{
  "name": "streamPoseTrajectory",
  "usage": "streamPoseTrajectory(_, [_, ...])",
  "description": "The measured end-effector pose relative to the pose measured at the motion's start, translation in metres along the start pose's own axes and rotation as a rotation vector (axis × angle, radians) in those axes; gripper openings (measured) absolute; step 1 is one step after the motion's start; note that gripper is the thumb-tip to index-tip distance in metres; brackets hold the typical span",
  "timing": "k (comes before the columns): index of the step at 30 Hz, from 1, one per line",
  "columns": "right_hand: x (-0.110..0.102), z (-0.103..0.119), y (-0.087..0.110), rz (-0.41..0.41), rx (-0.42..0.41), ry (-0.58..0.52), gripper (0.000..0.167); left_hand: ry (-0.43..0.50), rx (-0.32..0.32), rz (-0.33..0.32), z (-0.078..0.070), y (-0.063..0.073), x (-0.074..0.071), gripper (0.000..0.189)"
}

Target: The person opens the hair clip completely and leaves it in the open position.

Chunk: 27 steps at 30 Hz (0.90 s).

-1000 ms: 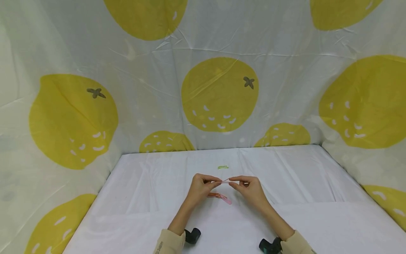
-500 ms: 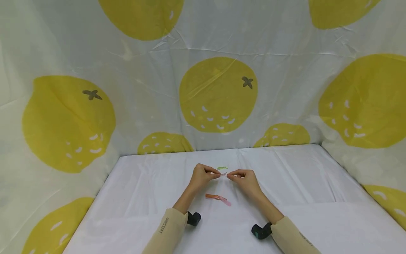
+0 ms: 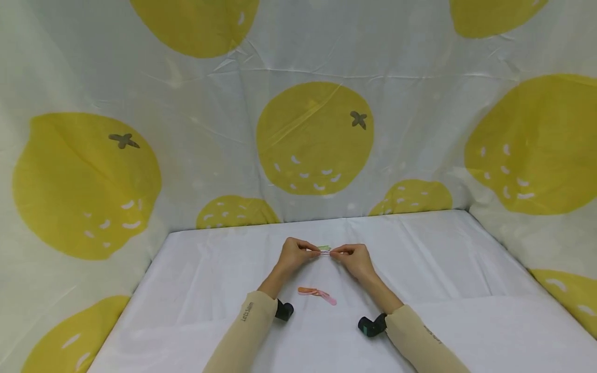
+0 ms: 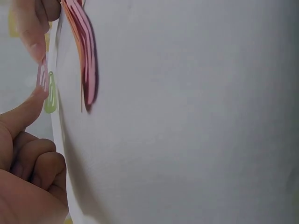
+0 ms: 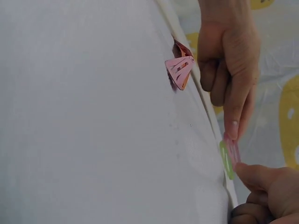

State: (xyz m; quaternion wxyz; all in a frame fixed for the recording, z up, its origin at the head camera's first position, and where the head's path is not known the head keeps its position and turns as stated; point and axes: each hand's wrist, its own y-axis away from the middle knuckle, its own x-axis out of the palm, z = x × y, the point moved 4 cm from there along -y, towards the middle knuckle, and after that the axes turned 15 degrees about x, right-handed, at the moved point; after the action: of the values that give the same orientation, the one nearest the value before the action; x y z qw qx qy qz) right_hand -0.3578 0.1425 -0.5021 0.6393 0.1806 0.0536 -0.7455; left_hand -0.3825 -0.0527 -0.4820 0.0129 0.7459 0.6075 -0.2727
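A pink snap hair clip [image 4: 42,77] is stretched between both hands, low over the far middle of the table. My left hand [image 3: 294,256] pinches one end between thumb and fingertips; my right hand [image 3: 356,259] pinches the other. Just behind it lies a green hair clip [image 3: 323,247], partly covered by the held clip in the wrist views. Nearer to me, between the forearms, orange and pink hair clips [image 3: 317,293] lie overlapping in a small group; the right wrist view shows a pink one [image 5: 180,69] on top.
A white cloth covers the table [image 3: 224,274]. Behind and beside it hangs a pale curtain [image 3: 210,134] printed with yellow fruit. Black wrist cameras [image 3: 372,326] sit at the cuffs of the beige sleeves [image 3: 247,326].
Both hands have moved forward, away from the body, carrying the pink hair clip up to the green one. The orange and pink group, partly hidden by the left hand earlier, is fully visible.
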Motion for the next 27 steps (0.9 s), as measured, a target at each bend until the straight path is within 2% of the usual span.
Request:
streamPoseTrajectory(5, [0.0037, -0.0003, 0.0009, -0.017, 0.007, 0.012, 0.008, -0.017, 0.003, 0.010, 0.0036, 0.0008, -0.0028, 0.009])
streamPoseTrajectory(15, [0.0029, 0.0050, 0.0036, -0.021, -0.052, 0.062, 0.006, -0.054, -0.001, 0.004, 0.0027, 0.0001, -0.0037, 0.010])
streamPoseTrajectory(27, [0.0041, 0.0030, 0.0027, -0.026, -0.048, 0.058, 0.006, -0.078, -0.016, 0.000, 0.0026, 0.0016, -0.0043, 0.012])
